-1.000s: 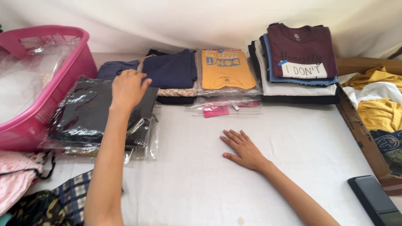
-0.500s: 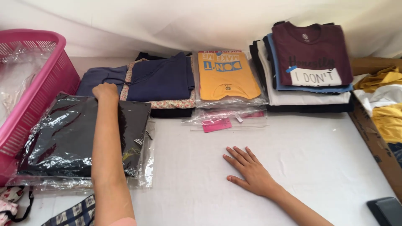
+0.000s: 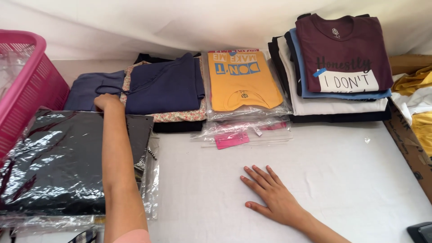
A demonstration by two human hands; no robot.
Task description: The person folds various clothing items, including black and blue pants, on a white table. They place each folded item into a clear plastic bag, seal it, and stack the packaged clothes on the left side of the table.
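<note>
My left hand (image 3: 107, 101) reaches forward over a black garment in a clear plastic bag (image 3: 58, 166) and closes its fingers on the edge of a folded blue-grey garment (image 3: 87, 90). Beside that lies a navy folded garment (image 3: 164, 85) on a floral one (image 3: 180, 116). My right hand (image 3: 270, 193) rests flat on the white table cover (image 3: 324, 171), fingers spread, holding nothing.
A bagged yellow t-shirt (image 3: 240, 81) lies on empty clear bags with a pink tag (image 3: 231, 139). A stack of folded shirts topped by a maroon one (image 3: 342, 54) sits at back right. A pink basket (image 3: 27, 85) stands left, a cardboard box (image 3: 409, 139) with yellow clothes right.
My left hand has moved forward from the bagged black garment to the blue-grey folded garment. The right hand has stayed flat on the table. The view has come closer.
</note>
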